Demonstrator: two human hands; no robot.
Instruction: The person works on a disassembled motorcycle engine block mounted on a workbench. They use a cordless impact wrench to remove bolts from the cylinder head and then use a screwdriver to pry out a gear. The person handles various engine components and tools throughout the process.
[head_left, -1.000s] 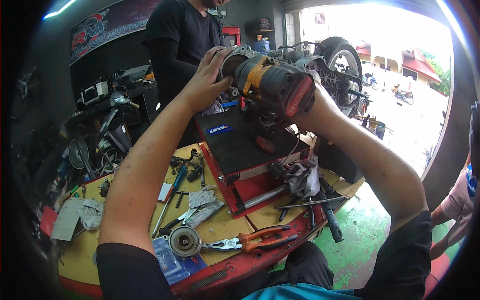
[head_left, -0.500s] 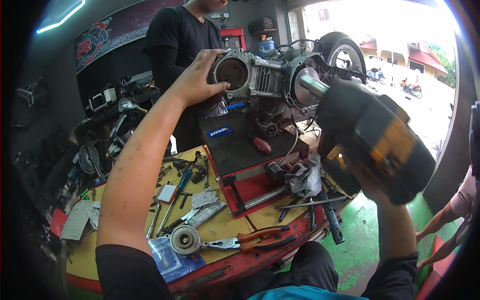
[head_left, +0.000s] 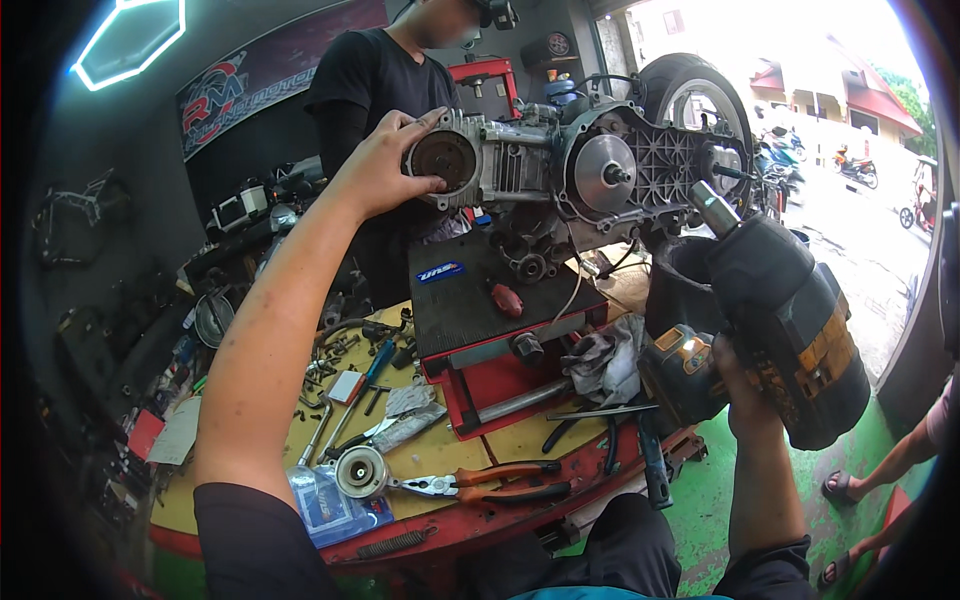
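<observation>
Left grip [head_left: 388, 172] clamped on the left end of the engine [head_left: 515, 168]: thumb across the round bore face, fingers over the upper edge. Right grip [head_left: 742, 395] wrapped round the handle of the impact wrench [head_left: 790, 325]; can't tell if a finger is on the trigger. Engine lies left to right in front of me, above the black platform [head_left: 455, 310], wheel [head_left: 668, 78] at its right, behind the case.

Key relation: socket [head_left: 714, 208] vs shaft end [head_left: 621, 176] in the middle of the silver disc [head_left: 598, 168]. Socket is apart from it, right and slightly lower. Wrench axis runs lower right to upper left, so the nose is off the shaft's line (shaft points roughly my way). By eye, left hand is nearer the disc than right; socket tip beats both. Depth gap unclear from one view.

Around: ribbed case wall [head_left: 678, 160] fills the view between disc and socket. Black tub [head_left: 668, 300] just behind the wrench. Cable [head_left: 576, 290] hangs below the engine. Co-worker [head_left: 390, 75] behind its left end. Orange-handled pliers [head_left: 510, 470] on the counter [head_left: 225, 500], well below.
</observation>
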